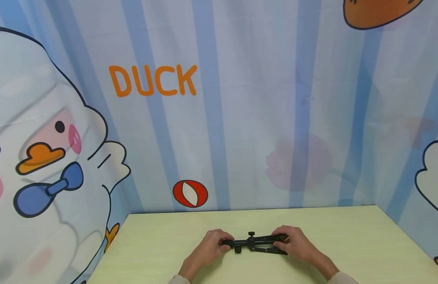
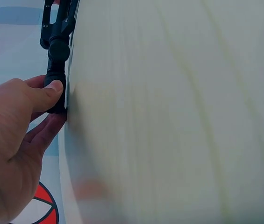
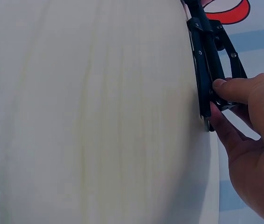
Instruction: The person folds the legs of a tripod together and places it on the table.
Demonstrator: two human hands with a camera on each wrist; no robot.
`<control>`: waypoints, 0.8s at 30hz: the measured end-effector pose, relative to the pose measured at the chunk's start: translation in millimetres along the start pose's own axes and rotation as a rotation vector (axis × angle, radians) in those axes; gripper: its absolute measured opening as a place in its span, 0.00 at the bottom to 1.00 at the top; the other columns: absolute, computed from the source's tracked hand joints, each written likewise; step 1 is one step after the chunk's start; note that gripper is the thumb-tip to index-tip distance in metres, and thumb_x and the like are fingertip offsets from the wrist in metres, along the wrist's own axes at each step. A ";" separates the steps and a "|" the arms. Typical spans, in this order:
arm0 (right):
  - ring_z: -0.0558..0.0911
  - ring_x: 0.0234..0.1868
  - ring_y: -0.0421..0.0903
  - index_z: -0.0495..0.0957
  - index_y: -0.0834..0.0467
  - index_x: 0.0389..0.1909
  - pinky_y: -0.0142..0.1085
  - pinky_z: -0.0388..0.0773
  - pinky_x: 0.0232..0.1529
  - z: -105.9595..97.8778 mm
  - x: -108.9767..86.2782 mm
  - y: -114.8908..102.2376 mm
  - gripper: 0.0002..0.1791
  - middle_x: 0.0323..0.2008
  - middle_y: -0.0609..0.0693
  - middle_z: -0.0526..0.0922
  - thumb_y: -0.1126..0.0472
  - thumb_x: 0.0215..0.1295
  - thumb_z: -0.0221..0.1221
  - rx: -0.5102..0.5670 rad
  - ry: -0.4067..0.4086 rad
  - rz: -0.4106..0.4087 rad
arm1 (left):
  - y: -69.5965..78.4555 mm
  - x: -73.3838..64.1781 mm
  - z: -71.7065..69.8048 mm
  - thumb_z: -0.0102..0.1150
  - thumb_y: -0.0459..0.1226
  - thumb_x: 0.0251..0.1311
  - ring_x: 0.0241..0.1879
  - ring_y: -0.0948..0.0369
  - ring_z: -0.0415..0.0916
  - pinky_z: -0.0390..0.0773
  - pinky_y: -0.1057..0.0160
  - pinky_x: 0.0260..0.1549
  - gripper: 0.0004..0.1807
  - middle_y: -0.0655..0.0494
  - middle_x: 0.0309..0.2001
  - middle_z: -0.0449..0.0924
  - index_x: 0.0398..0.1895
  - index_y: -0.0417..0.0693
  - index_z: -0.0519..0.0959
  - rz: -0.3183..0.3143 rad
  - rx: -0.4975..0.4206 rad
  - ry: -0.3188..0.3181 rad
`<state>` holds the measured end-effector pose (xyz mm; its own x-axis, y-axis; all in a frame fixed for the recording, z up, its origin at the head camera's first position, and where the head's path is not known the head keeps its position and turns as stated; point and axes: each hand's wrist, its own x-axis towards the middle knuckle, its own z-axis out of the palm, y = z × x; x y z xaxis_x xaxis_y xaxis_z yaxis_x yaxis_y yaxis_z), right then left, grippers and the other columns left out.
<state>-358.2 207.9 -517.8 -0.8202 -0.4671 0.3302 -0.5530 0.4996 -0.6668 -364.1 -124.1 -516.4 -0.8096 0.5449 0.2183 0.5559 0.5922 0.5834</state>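
A small black tripod (image 1: pixel 250 243) lies lengthwise between both hands, low over the pale table. Its head end points left, and its legs, slightly spread, point right. The left hand (image 1: pixel 209 247) pinches the head end; in the left wrist view, the thumb lies across the black head (image 2: pixel 55 87) with fingers behind it. At the other end, the right hand (image 1: pixel 298 245) holds the legs near their feet. From the right wrist view, that thumb presses on one leg (image 3: pixel 211 56), with fingers beneath. Knobs stick out near the tripod's middle. The fingers partly cover both ends.
The pale yellow wood-grain table (image 1: pixel 162 236) runs back to a hanging curtain (image 1: pixel 254 118) with blue stripes. Printed on the curtain are a duck figure, the word DUCK and a red-and-white ball. The curtain also rises along the table's left and right sides.
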 end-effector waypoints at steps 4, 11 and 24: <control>0.85 0.37 0.39 0.86 0.61 0.44 0.32 0.85 0.34 -0.7 0.1 0.3 0.09 0.40 0.50 0.87 0.68 0.62 0.71 -0.003 -0.004 0.001 | 0.9 0.2 -0.9 0.71 0.27 0.62 0.39 0.69 0.79 0.82 0.68 0.40 0.13 0.60 0.41 0.85 0.48 0.45 0.89 0.012 0.008 0.007; 0.85 0.37 0.39 0.86 0.62 0.44 0.32 0.85 0.35 -1.6 0.2 0.0 0.10 0.41 0.53 0.87 0.68 0.62 0.71 0.005 -0.004 -0.015 | 2.9 -0.4 -2.1 0.70 0.27 0.61 0.39 0.68 0.79 0.82 0.67 0.39 0.12 0.59 0.41 0.85 0.48 0.44 0.89 -0.015 0.022 0.004; 0.85 0.37 0.43 0.81 0.64 0.54 0.36 0.85 0.37 -35.2 -6.0 -7.6 0.16 0.46 0.56 0.84 0.59 0.72 0.65 -0.061 -0.082 -0.049 | 3.4 -21.7 -36.9 0.63 0.41 0.72 0.55 0.52 0.78 0.80 0.49 0.57 0.19 0.50 0.56 0.81 0.61 0.44 0.82 -0.063 0.150 -0.086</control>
<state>-354.3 232.6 -491.1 -0.7787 -0.5487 0.3042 -0.6021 0.5172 -0.6083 -351.6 -155.8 -490.3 -0.8282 0.5487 0.1137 0.5317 0.7053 0.4688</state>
